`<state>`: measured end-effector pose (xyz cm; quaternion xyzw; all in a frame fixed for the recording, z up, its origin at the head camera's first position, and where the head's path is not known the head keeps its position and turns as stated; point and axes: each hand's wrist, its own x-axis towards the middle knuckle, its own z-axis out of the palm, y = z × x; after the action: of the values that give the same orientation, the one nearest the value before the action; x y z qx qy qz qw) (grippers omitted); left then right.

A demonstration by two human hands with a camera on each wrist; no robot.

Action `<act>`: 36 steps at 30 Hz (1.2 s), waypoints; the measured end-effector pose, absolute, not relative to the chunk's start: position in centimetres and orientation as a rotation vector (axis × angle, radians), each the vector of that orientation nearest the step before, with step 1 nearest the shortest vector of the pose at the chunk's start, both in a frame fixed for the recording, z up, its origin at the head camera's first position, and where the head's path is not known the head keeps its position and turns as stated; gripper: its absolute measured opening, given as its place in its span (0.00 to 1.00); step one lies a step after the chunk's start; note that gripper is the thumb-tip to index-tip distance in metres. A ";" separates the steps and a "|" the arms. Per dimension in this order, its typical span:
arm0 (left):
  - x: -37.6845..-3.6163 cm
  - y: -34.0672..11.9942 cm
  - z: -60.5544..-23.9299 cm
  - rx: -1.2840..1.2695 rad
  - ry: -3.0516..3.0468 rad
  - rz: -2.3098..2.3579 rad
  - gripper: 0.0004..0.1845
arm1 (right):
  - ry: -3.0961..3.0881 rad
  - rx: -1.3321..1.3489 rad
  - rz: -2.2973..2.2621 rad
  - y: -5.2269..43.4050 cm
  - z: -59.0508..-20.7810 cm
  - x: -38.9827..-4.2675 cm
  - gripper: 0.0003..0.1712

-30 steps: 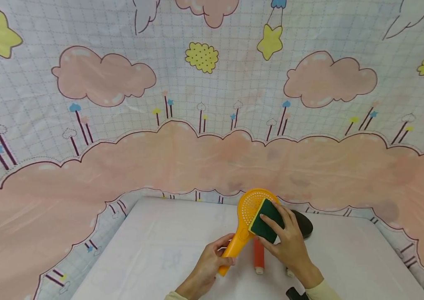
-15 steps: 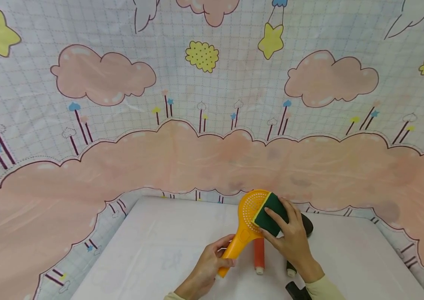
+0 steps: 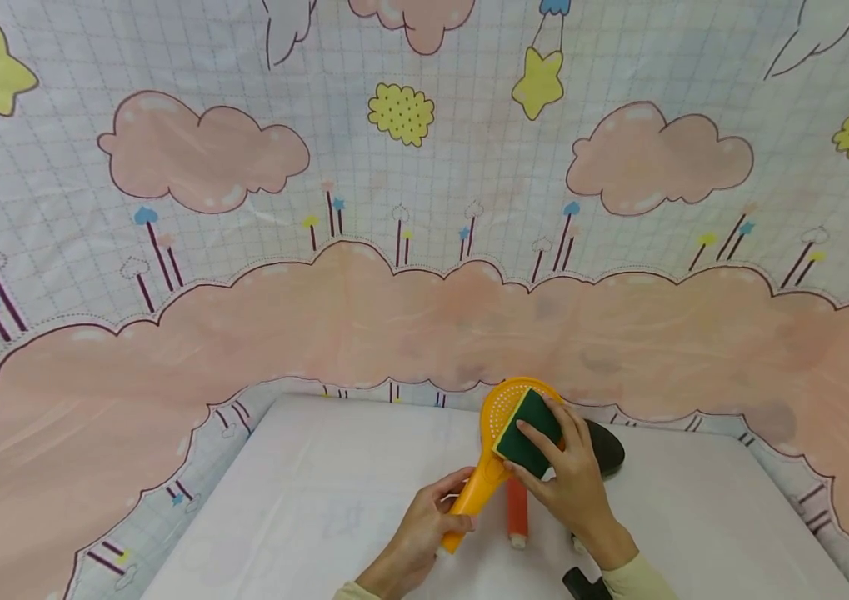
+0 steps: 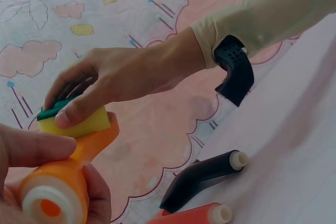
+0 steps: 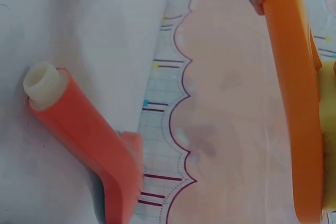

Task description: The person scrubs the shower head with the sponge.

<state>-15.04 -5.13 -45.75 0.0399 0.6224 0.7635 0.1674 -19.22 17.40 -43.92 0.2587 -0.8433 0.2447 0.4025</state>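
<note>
My left hand [image 3: 424, 525] grips the handle of an orange perforated strainer spoon [image 3: 502, 412], held up above the white table [image 3: 304, 508]. In the left wrist view the same handle end [image 4: 52, 195] sits in my left hand's [image 4: 31, 182] curled fingers. My right hand [image 3: 570, 483] holds a sponge [image 3: 529, 433], green face up and yellow beneath, and presses it on the spoon's round head. The left wrist view shows my right hand [image 4: 126, 80] pinching the sponge [image 4: 76, 121] with thumb and fingers. In the right wrist view the spoon's orange edge [image 5: 291, 87] runs down the right side.
A red-orange utensil [image 3: 517, 510] and a black ladle-like utensil [image 3: 607, 446] lie on the table under my hands. They show as a red handle [image 5: 79, 129] and a black handle [image 4: 202, 174] in the wrist views. A cartoon-cloud cloth [image 3: 394, 250] hangs behind.
The sponge slid up and right over the spoon's head, then came back down and left toward the neck. My left hand kept its hold on the handle.
</note>
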 end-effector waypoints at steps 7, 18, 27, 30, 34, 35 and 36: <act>-15.0 -5.0 -45.9 0.104 1.791 2.148 0.36 | -2.118 0.663 0.588 17.7 -43.6 -19.4 0.36; -14.7 -5.2 -46.1 0.119 1.790 2.137 0.36 | -2.035 0.664 0.572 17.9 -43.5 -19.9 0.35; -14.5 -5.1 -46.2 0.133 1.795 2.139 0.35 | -2.016 0.672 0.601 17.2 -43.6 -19.6 0.34; -14.6 -5.0 -46.2 0.133 1.795 2.136 0.35 | -2.023 0.677 0.599 16.9 -43.7 -19.5 0.33; -14.7 -4.9 -46.3 0.143 1.793 2.136 0.36 | -2.057 0.677 0.602 16.7 -43.8 -19.4 0.34; -14.7 -4.9 -46.3 0.147 1.792 2.138 0.36 | -2.070 0.676 0.604 16.6 -43.8 -19.4 0.34; -14.7 -4.9 -46.3 0.150 1.791 2.139 0.36 | -2.082 0.674 0.607 16.6 -43.8 -19.4 0.34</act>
<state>-14.68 -4.93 -46.31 0.0528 0.6314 0.7541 0.1729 -19.36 16.61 -43.81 0.2691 -0.8312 0.2425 0.4217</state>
